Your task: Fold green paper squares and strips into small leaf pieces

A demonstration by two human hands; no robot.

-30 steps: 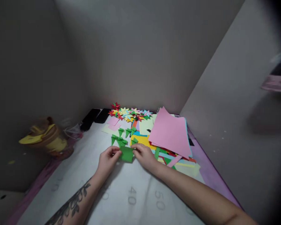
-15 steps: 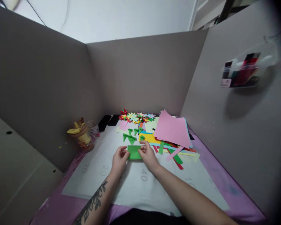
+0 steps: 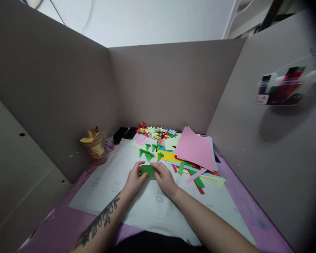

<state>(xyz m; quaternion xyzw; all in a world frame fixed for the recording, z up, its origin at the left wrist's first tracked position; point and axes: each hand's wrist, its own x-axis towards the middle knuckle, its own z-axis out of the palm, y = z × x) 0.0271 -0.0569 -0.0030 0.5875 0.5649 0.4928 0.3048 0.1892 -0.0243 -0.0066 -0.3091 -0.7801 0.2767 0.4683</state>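
Observation:
Between my two hands is a small green paper rectangle point(image 3: 148, 170), held just above the white mat. My left hand point(image 3: 135, 176) pinches its left side, the thumb lying on its face. At the right edge, my right hand point(image 3: 163, 176) grips the paper with thumb and fingers, covering that end. Just beyond my fingers lie several folded green paper pieces point(image 3: 146, 154). To the right of my right hand are loose paper strips point(image 3: 197, 179) in green, red, pink and yellow.
A stack of pink sheets point(image 3: 195, 147) lies at the right over yellow paper point(image 3: 165, 155). Folded paper stars point(image 3: 155, 132) are heaped at the back. A lidded cup point(image 3: 95, 146) and two black phone-like slabs point(image 3: 120, 135) stand left. Grey panels point(image 3: 173, 80) enclose the table.
My right hand has slid left over the green paper, so less of its right side shows. My left thumb now reaches further onto it. The whole view has turned slightly left.

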